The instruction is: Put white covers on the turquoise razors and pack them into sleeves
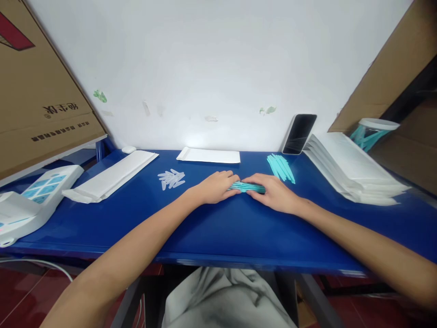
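Between my two hands lies a bundle of thin turquoise sticks [246, 187], gripped at both ends just above the blue table [218, 232]. My left hand [220, 187] is closed round the left end, with the thumb along the near side. The right end sits in my right hand [273, 193], fingers on the far side and thumb on the near side. A loose pile of similar turquoise sticks [280, 167] rests beyond my right hand. To the left of my left hand is a small heap of clear, slim plastic pieces [171, 178].
A white padded envelope [112, 175] and a white device with blue keys [44, 196] lie at the left. Another flat white packet [209, 155] is by the wall. A phone [300, 133] leans at the back right, beside stacked white envelopes [355, 164] and a tub of turquoise sticks [370, 132].
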